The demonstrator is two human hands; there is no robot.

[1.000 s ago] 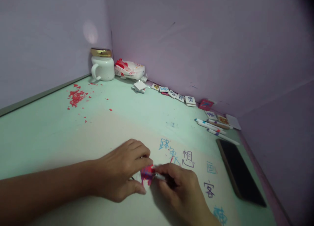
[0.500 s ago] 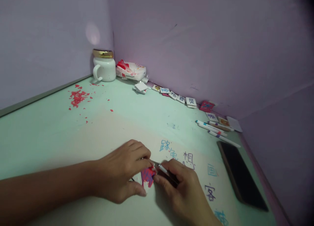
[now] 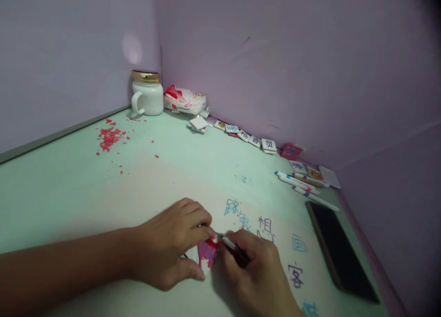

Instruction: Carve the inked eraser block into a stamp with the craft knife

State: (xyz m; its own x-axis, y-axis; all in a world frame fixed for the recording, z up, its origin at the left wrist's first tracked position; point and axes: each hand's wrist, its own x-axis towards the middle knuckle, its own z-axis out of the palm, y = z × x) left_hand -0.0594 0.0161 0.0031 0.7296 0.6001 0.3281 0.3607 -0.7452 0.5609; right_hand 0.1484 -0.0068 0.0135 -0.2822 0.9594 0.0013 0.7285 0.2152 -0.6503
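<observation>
My left hand (image 3: 174, 243) is closed on a small white piece coloured red and purple (image 3: 207, 251), fingers at its top edge and thumb at its lower left. My right hand (image 3: 257, 266) grips a craft knife (image 3: 237, 253) with a dark handle and a silver collar. Its tip touches or nearly touches the upper right corner of the coloured piece, close to my left fingertips; the blade is too small to make out. Part of the piece is hidden by the left hand.
Red shavings (image 3: 109, 138) lie at the left. A white mug (image 3: 153, 99) and a white-and-red packet (image 3: 186, 100) stand in the corner. Along the wall are several character tiles (image 3: 268, 145). Markers (image 3: 298, 183) and a dark phone (image 3: 341, 250) lie at the right. Characters (image 3: 295, 275) are written on the tabletop.
The knife's dark handle shows more now, and my right thumb has drawn back from the coloured piece. My left hand has barely moved. The whole view has shifted slightly.
</observation>
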